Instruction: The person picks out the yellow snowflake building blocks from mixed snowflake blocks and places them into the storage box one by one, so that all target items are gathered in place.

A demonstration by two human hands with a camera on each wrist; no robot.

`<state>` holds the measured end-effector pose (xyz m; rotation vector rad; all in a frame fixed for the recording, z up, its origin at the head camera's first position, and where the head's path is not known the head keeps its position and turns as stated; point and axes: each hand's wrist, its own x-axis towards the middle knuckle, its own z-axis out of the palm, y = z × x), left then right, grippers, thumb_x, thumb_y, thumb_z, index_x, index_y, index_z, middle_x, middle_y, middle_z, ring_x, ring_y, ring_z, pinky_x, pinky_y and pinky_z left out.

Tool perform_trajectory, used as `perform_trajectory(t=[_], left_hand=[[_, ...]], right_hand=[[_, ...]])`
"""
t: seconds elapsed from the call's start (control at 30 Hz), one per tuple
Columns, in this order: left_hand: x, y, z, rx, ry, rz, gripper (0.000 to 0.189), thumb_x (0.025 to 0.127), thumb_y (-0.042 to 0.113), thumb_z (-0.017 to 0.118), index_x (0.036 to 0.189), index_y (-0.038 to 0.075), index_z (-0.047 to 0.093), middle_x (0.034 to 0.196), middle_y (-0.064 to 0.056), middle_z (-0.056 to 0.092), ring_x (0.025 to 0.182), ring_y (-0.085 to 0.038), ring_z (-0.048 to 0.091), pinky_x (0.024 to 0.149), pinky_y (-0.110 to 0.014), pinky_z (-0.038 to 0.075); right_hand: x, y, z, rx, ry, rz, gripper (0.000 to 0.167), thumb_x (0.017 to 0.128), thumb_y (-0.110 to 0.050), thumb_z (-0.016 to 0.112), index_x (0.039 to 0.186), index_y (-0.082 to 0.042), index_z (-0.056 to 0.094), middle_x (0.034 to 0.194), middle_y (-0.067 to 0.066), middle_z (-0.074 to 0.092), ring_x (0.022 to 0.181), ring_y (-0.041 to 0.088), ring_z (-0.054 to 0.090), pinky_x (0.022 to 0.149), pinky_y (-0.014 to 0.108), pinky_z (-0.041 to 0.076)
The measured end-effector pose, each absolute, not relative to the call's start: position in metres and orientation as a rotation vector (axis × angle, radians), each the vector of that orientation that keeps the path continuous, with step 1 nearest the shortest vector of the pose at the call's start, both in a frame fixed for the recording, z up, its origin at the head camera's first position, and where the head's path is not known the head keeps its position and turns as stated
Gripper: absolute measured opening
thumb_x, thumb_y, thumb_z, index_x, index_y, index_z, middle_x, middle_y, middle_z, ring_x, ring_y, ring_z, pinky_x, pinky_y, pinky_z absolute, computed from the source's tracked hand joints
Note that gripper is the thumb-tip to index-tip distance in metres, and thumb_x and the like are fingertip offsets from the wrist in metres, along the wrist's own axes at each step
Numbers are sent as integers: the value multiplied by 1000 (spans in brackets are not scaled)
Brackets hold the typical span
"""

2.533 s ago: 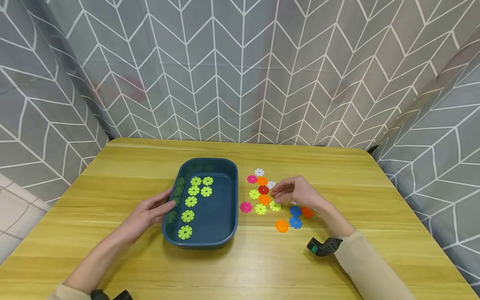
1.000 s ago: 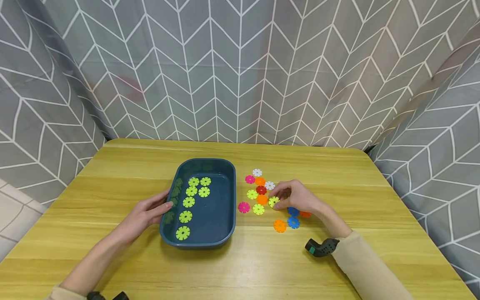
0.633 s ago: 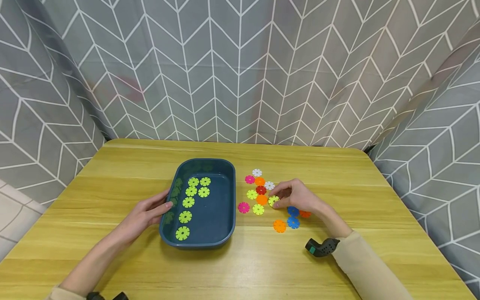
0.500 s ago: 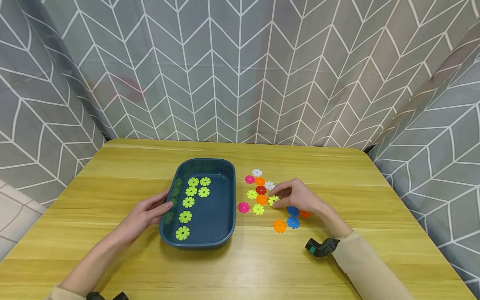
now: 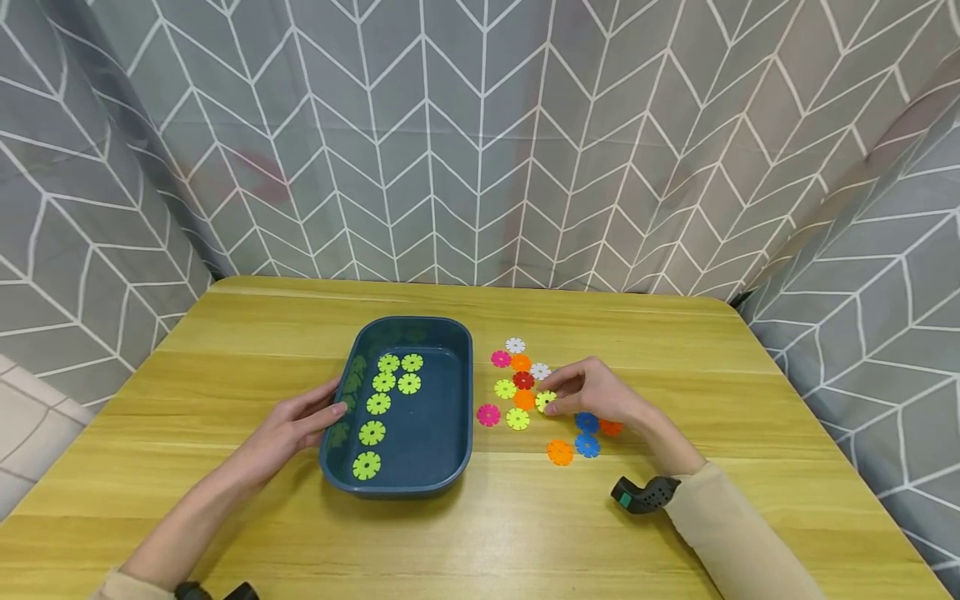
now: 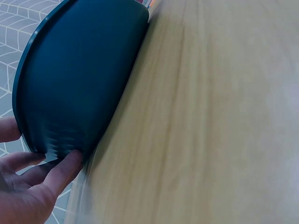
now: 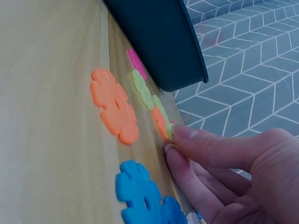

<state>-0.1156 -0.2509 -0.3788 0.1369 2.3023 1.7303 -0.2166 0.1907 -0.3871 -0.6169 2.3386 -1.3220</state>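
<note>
The left hand (image 5: pixel 307 419) grips the tray (image 5: pixel 435 437), probably to steady it, while the right hand (image 5: pixel 588 392) pinches a lime disc (image 5: pixel 543 401) (thumb against fingertips) beside other discs (image 5: pixel 517 419) on the table (image 5: pixel 525 533).

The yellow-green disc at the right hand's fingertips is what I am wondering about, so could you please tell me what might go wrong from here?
The right hand has the yellow-green disc only by its edge, so it might slip.
The orange disc lies close beside it and could get nudged.
The left hand grips the tray at one side; a tug might shift the loose discs inside.
</note>
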Motion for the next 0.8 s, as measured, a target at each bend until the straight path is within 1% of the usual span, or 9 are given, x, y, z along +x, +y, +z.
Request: perform_trajectory(t=[0.13, 0.3, 0.5, 0.8], left_hand=[[-117, -249, -380, 144, 2287, 1741, 70, 104, 33, 53, 159, 4, 21, 161, -25, 25, 129, -35, 55, 95, -29, 54], [-117, -249, -380, 138, 2282, 1753, 69, 104, 32, 53, 159, 3, 21, 161, -25, 25, 127, -33, 56, 94, -28, 54], [-115, -249, -379, 134, 2290, 1748, 69, 104, 32, 53, 158, 2, 22, 161, -26, 26, 127, -32, 56, 95, -28, 54], [-114, -249, -378, 134, 2297, 1741, 69, 104, 32, 53, 158, 3, 21, 161, -25, 25, 130, -35, 54, 95, -27, 54]], right_hand=[[-218, 194, -387, -581, 2350, -1313, 32, 86, -13, 79, 115, -1, 73, 110, 15, 74, 88, 24, 70, 77, 28, 59], [-220, 193, -385, -542, 2338, -1325, 35, 86, -15, 79, 118, -2, 73, 110, 14, 74, 89, 24, 71, 80, 30, 58], [-222, 192, -384, -479, 2281, -1403, 33, 87, -11, 78, 117, -1, 72, 111, 14, 74, 91, 25, 74, 83, 34, 59], [-223, 186, -377, -439, 2279, -1409, 36, 87, -15, 78, 121, -4, 71, 118, 12, 72, 95, 25, 73, 90, 37, 57]])
